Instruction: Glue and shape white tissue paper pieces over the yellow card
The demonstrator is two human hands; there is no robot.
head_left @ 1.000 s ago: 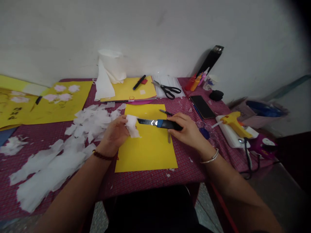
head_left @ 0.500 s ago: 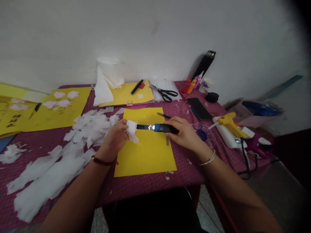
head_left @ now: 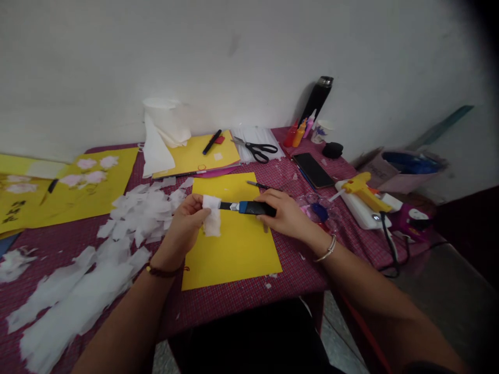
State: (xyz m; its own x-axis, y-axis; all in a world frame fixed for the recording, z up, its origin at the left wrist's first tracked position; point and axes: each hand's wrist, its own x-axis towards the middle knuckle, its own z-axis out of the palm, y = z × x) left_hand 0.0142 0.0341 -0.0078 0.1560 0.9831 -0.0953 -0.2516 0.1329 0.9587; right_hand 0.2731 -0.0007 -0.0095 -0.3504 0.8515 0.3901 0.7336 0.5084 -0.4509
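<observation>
My right hand (head_left: 277,210) grips a black utility knife (head_left: 257,208) with a blue collar, its dark blade pointing left. Over the blade's far end lies a white tissue paper strip (head_left: 212,223), hanging down at the front. My left hand (head_left: 189,221) pinches the strip's upper left edge between thumb and fingers. Both hands are above a yellow sheet of paper (head_left: 234,254). To the left is a heap of torn white tissue pieces (head_left: 142,208), with longer strips (head_left: 78,306) nearer me.
Scissors (head_left: 255,149), a black marker (head_left: 212,142) and a tissue roll (head_left: 167,124) are at the back. On the right are a phone (head_left: 313,170), glue bottles (head_left: 299,134), a flask (head_left: 317,98) and a yellow glue gun (head_left: 364,189). Flower-decorated yellow sheets (head_left: 78,202) lie left.
The tissue strip, bunched earlier, now hangs flat over the blade end. My left thumb has shifted onto its edge. The view has moved slightly right.
</observation>
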